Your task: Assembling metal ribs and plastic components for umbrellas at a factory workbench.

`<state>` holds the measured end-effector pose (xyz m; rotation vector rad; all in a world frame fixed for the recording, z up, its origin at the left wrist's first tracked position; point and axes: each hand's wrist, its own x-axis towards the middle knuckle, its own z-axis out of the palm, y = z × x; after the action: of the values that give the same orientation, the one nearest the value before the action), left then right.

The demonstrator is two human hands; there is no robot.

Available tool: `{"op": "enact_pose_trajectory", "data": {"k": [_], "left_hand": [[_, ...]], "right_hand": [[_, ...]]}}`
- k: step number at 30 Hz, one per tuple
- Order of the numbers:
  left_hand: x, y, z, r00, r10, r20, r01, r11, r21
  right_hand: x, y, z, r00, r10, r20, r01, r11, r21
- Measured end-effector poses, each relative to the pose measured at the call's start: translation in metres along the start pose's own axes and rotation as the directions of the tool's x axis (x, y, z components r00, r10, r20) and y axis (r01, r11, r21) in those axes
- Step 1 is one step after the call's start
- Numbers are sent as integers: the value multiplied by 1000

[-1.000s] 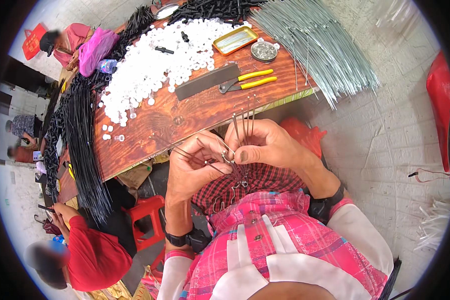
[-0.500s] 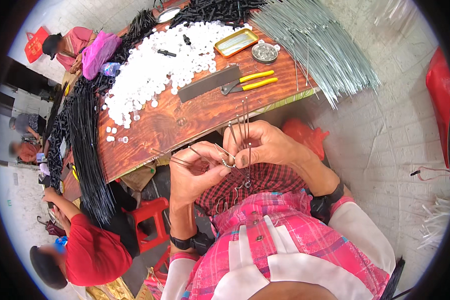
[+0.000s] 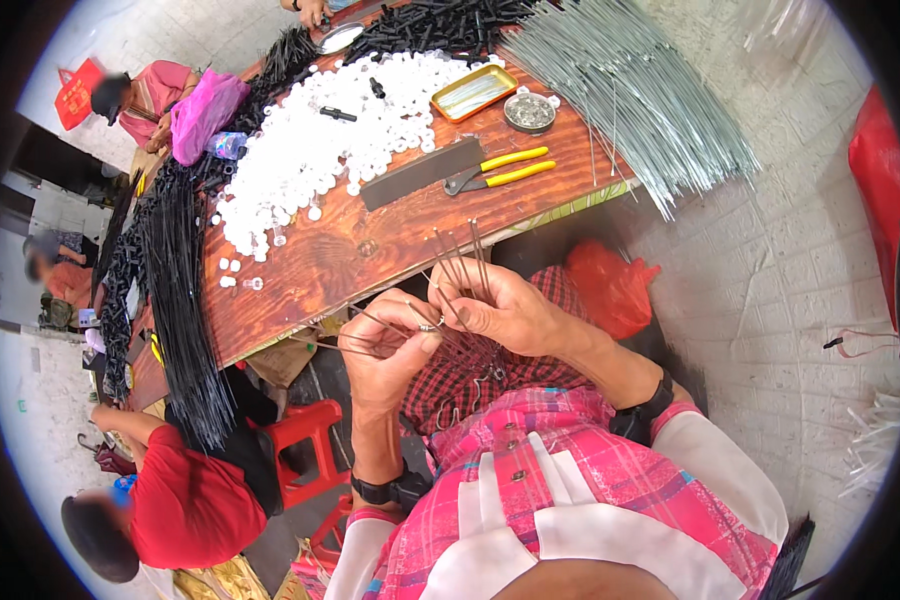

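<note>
My left hand (image 3: 382, 345) and my right hand (image 3: 505, 312) are held close together above my lap, just off the table's near edge. Both are closed, fingertips pinched near a small metal ring or coil of wire (image 3: 432, 326) between them. Several thin dark metal rods (image 3: 478, 250), which look like umbrella ribs, fan up out of my right hand. More such rods (image 3: 335, 347) stick out to the left from my left hand. How the rods join the ring is too small to make out.
On the wooden table (image 3: 320, 270) lie a heap of white plastic caps (image 3: 300, 150), yellow-handled pliers (image 3: 510, 167), a dark flat bar (image 3: 420, 172), a gold tray (image 3: 473, 92), a round tin (image 3: 529, 112), silver rods (image 3: 640, 90) and black rods (image 3: 177, 290). A red stool (image 3: 305, 450) stands left, near a co-worker (image 3: 195, 490).
Both hands have shifted a little left, with the right closer to the left. The rods in my right hand now lean further left. At the table's far side another person's hand has appeared.
</note>
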<state>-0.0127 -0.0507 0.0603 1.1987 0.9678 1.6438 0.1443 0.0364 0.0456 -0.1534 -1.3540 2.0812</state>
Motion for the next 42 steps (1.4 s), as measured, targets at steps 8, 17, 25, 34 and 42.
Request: {"op": "enact_pose_trajectory", "data": {"k": [8,17,25,34,42], "left_hand": [[9,10,-4,984,-156,82,167,974,-150],[5,-4,-3,984,-111,140,134,977,-168],[9,-2,0,974,-103,203,141,973,-184],[8,-15,-6,971,-116,210,159,967,-201],[4,-16,-1,982,-176,75,190,945,-268]], "right_hand": [[5,-20,-11,983,58,176,-24,981,-192],[2,-17,-12,978,150,147,-160,985,60],[-4,-10,-3,975,205,87,-220,946,237],[-6,-6,-11,983,179,43,-183,977,109],[1,3,-55,949,209,234,-250,955,160]]}}
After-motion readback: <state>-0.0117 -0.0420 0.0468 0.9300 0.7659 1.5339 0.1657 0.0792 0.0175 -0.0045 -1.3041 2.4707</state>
